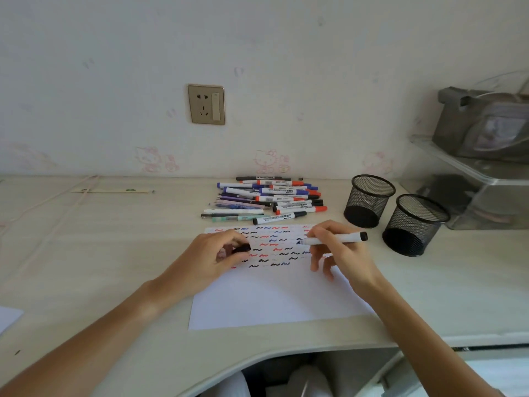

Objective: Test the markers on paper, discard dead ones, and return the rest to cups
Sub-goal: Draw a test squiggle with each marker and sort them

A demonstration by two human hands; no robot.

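A white sheet of paper (pixel 274 299) lies on the desk, its upper half covered with red, blue and black squiggles. My right hand (pixel 340 253) grips a white marker (pixel 340 238) with a black end, its tip touching the paper near the right edge. My left hand (pixel 213 257) rests on the paper's left side and pinches a black cap (pixel 242 248). A pile of several markers and pens (pixel 269 199) lies behind the paper. Two black mesh cups (pixel 369 200) (pixel 413 224) stand empty to the right.
A clear plastic shelf (pixel 469 179) with a grey pouch (pixel 486 124) on top stands at the far right. A wall socket (pixel 206 104) sits above the desk. A thin cable and a wrapped stick (pixel 111 191) lie at the back left. The desk's front edge curves inward.
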